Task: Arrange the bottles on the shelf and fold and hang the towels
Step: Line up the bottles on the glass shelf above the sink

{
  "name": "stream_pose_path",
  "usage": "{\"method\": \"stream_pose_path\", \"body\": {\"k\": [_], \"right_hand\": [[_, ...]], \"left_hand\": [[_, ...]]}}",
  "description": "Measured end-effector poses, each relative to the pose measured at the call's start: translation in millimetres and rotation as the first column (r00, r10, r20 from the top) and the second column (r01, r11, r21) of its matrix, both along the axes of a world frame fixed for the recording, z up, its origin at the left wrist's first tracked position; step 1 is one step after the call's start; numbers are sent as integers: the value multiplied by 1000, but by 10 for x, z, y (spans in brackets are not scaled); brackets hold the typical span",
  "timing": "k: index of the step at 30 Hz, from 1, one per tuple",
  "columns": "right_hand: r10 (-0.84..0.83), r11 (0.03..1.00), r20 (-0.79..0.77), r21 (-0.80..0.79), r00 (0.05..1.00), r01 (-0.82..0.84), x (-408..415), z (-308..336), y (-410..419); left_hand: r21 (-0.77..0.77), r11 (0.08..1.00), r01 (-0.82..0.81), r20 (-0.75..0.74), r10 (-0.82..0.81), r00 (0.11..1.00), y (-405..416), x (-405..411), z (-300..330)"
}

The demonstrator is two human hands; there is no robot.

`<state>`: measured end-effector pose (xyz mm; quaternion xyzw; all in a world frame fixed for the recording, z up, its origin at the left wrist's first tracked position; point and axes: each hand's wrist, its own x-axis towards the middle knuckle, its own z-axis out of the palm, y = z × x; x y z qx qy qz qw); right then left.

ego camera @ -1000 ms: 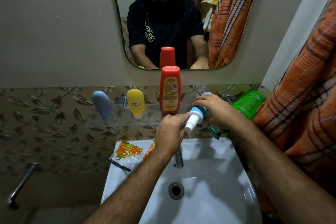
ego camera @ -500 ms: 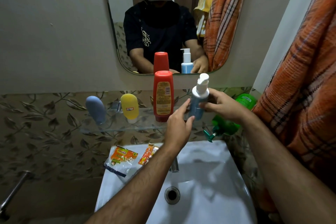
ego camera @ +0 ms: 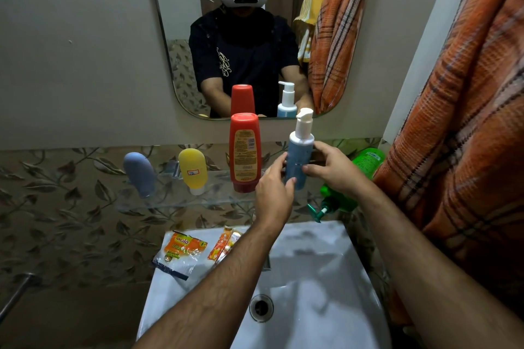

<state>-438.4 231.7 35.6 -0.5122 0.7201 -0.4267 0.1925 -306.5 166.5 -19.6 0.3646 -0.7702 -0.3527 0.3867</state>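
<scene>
A blue pump bottle (ego camera: 297, 161) with a white pump head stands upright just right of the red bottle (ego camera: 245, 150) on the glass shelf (ego camera: 175, 201). My left hand (ego camera: 273, 193) and my right hand (ego camera: 334, 170) both hold its body, fingers curled round it. Whether its base touches the shelf is hidden by my left hand. A grey-blue tube (ego camera: 139, 173) and a yellow tube (ego camera: 193, 170) stand cap-down on the shelf's left part. A green pump bottle (ego camera: 354, 178) lies on its side at the shelf's right end. An orange plaid towel (ego camera: 465, 127) hangs at the right.
A white sink (ego camera: 312, 278) with a drain lies below the shelf. Two orange sachets (ego camera: 183, 249) sit on its back left rim. The mirror (ego camera: 255, 37) above reflects a person, the bottles and more towels. A metal bar (ego camera: 14, 295) juts out at lower left.
The blue pump bottle went from tilted with its pump head down to upright beside the red bottle. Both hands rose with it and stay round it.
</scene>
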Motion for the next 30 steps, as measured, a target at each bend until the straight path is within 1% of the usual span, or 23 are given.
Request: {"method": "stream_pose_path", "body": {"k": [6, 8, 10, 12, 14, 15, 16, 18, 20, 23, 25, 30], "right_hand": [[-8, 1000, -23, 11, 1000, 8, -10, -37, -19], [-16, 1000, -44, 22, 999, 17, -33, -47, -8], [-61, 998, -77, 6, 995, 62, -70, -47, 29], [-142, 990, -160, -30, 977, 139, -118, -8, 120], [-208, 978, -267, -86, 941, 192, -179, 29, 241], [-231, 973, -331, -84, 915, 215, -207, 37, 309], [-238, 970, -406, -56, 882, 236, -243, 25, 377], [-200, 964, -561, 37, 804, 265, -311, -39, 497], [-131, 948, -661, 134, 739, 288, -364, -163, 584], [-66, 912, -717, 239, 694, 334, -381, -357, 672], [-46, 902, -714, 270, 699, 335, -366, -439, 686], [-121, 928, -633, 202, 765, 313, -330, -556, 672]], "left_hand": [[16, 1000, 5, -1, -5, 1000, 23, 35, 3], [14, 1000, 1, -33, -1, 999, 54, 64, -33], [-35, 999, -12, -75, 9, 997, 97, 115, -91], [-135, 991, 16, -93, -28, 995, 127, 163, -163], [-236, 965, 111, -69, -131, 989, 130, 179, -222], [-277, 946, 170, -38, -187, 982, 118, 170, -235], [-315, 922, 226, 4, -237, 971, 104, 148, -240], [-372, 866, 334, 99, -321, 942, 100, 90, -192], [-355, 839, 412, 178, -372, 911, 110, 47, -98], [-292, 835, 466, 218, -417, 883, 73, 15, -41], [-270, 832, 484, 228, -433, 872, 31, 6, -48], [-209, 823, 529, 246, -479, 843, 1, -17, -45]]}}
